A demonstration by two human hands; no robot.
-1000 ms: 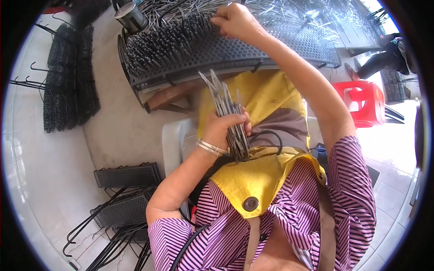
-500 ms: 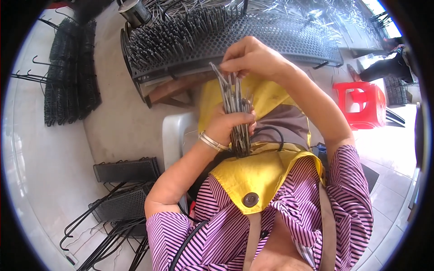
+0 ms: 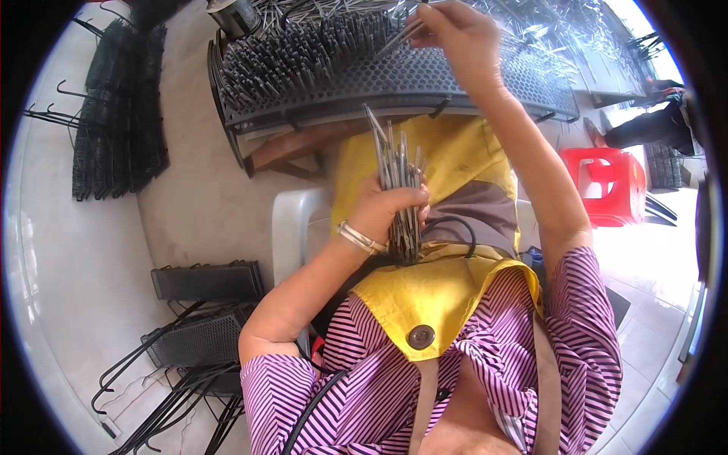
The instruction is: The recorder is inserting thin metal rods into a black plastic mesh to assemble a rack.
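A bundle of thin grey metal rods is gripped in my left hand, close to my body, its upper ends fanning out a little. My right hand reaches up over a dark perforated rack. Its fingers are pinched on a thin metal rod that slants down toward the rack's holes; whether it is one rod or more I cannot tell. Many similar rods stand packed in the holes on the rack's left part, beside the rod in my right hand.
A metal can stands at the rack's far left, and loose shiny rods lie behind the rack. Black racks hang on the left wall; more perforated racks lie low on the left. To the right are a red stool and another person's leg.
My right hand has moved up and away from the bundle to above the rack, with a thin metal rod in its fingers. My left hand keeps its hold on the bundle.
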